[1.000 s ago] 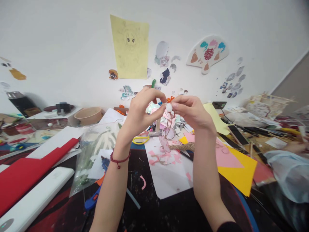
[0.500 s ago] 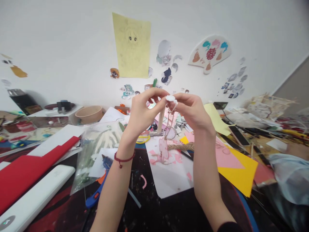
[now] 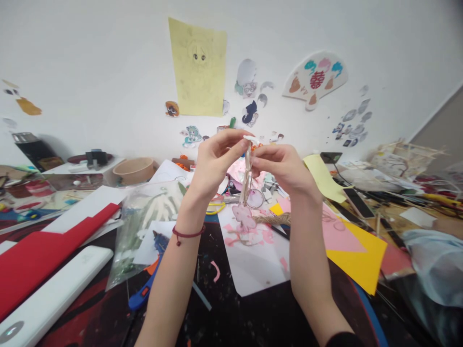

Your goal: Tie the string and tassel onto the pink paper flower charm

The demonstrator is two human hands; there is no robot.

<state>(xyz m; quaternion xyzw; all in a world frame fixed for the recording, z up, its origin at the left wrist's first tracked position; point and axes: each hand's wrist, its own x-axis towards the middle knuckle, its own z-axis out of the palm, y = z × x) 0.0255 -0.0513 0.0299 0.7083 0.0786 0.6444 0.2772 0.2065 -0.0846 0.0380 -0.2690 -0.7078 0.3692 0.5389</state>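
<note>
Raised in front of the wall, my left hand (image 3: 220,161) pinches a small white piece (image 3: 253,140) at the top of a hanging ornament. Thin cords and a flat stick (image 3: 245,180) hang below the fingers. A pink cloud-shaped piece (image 3: 244,217) dangles at the lower end, above white paper (image 3: 258,270) with pink scraps on it. Facing the left one, my right hand (image 3: 284,166) has its thumb and index finger closed at the cords just under the white piece. What exactly lies between its fingertips is too small to tell.
A blue glue gun (image 3: 144,291) lies beside my left forearm, near a clear plastic bag (image 3: 144,217). Red card (image 3: 39,253) and a long white device (image 3: 54,294) are at left. Yellow card (image 3: 365,255) and a phone (image 3: 358,202) lie at right.
The white piece has tilted to a narrower view, and the hanging parts have turned, the pink cloud now facing me. My right fingers have moved slightly down and left.
</note>
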